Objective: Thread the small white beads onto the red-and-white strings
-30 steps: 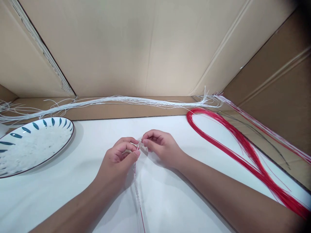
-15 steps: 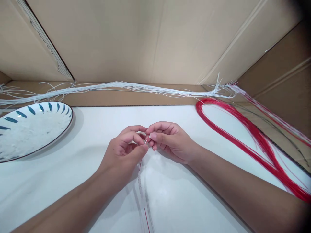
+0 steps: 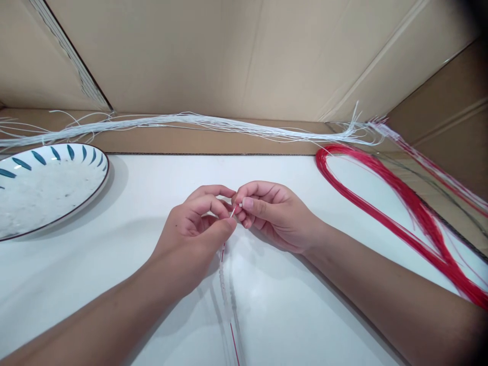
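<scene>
Cardboard walls [image 3: 183,61] behind white surface [image 3: 282,310]

Plate [image 3: 99,152] left on the table [image 3: 297,315] — cord loop [image 3: 453,272] right; thread [image 3: 234,343] between, nearer; strands [image 3: 213,119] behind

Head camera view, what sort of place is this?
Probably a small handcraft workspace, perhaps improvised: cardboard walls stand around a white tabletop, and bundles of red strands and white strands lie at its edges.

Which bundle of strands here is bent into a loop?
The red bundle of thin strands, right of the right hand: it doubles back on itself, while the long white bundle and the red-and-white bundle stretch out lengthwise.
</scene>
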Demonstrator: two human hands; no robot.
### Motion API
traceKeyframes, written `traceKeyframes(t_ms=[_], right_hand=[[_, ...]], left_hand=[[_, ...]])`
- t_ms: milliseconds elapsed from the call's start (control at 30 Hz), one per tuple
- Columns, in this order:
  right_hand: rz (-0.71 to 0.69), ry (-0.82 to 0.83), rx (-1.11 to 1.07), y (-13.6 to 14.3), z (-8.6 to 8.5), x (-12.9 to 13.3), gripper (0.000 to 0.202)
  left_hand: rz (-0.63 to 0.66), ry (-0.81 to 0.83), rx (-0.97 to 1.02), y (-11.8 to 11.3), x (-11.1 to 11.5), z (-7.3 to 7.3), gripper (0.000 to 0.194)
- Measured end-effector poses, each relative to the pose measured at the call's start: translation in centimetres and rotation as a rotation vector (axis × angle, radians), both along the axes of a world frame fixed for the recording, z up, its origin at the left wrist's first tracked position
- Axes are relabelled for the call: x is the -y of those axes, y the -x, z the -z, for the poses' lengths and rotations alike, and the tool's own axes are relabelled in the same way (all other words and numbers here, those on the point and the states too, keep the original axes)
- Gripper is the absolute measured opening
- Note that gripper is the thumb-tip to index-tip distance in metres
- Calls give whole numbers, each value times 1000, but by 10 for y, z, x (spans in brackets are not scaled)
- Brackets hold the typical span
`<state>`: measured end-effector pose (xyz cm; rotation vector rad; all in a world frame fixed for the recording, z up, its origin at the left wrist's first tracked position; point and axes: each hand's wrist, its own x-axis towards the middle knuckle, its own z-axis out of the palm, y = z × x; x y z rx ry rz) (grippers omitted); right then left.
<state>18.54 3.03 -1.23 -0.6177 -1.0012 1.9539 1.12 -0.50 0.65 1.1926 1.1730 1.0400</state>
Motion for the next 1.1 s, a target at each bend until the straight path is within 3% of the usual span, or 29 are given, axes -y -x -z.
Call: traceKeyframes(t_ms=[533,1100], right_hand=[[1,12,-2,1,-2,3,13],[-8,38,-24,-1,-1,0,14]], left_hand=[[-48,7,7,-1,0,1,20],[-1,-28,29,1,-1,3,18]])
